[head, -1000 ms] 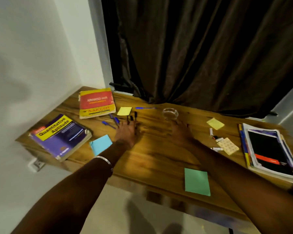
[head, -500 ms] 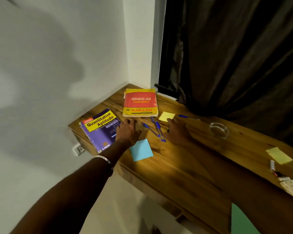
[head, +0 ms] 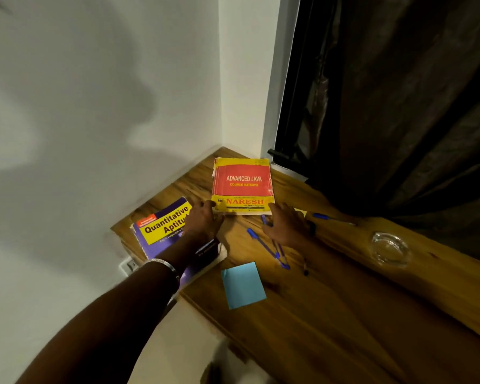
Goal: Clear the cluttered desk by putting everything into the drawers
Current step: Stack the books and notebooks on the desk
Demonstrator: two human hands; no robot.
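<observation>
Red-and-yellow Advanced Java book (head: 243, 187) lies flat at the worktop's (head: 344, 314) far corner, and each grip meets its near edge: the left hand (head: 203, 221) touches the 7 o'clock corner with loosely spread fingers, the right hand (head: 284, 224) the 5 o'clock corner, neither closed around it. Blue pens (head: 269, 249) lie under and beside the right hand. At 8 o'clock sits the purple Quantitative Aptitude book (head: 164, 231); a blue sticky pad (head: 243, 285) lies at 6, a glass ashtray (head: 390, 248) at 4.
</observation>
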